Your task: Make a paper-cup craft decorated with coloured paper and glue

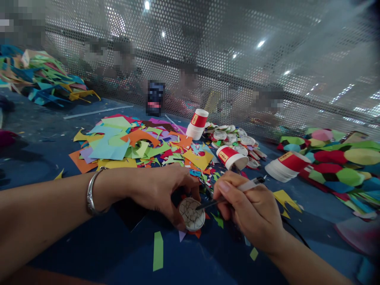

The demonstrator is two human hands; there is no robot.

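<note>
My left hand point(166, 194), with a silver bangle at its wrist, curls its thumb and fingers around the edge of a white paper cup bottom point(191, 220). Dark crossing lines cover the pale round face, which is turned up toward me. In my right hand point(246, 209) is a pen point(209, 203) with a clear barrel and a dark cap end. The pen's tip meets the lined face, or hovers just over it. Just behind my hands lies a heap of coloured paper scraps point(113, 140). A red and white paper cup point(230, 157) rests on its side near my right hand.
Stacked paper cups stand upside down point(197, 123) and lie tilted point(287, 166) beyond my hands. Behind them are piled cup bottoms point(228, 136). Coloured paper pieces point(338, 158) lie right, more paper point(41, 77) far left. A phone point(155, 97) leans by the perforated metal screen point(208, 51).
</note>
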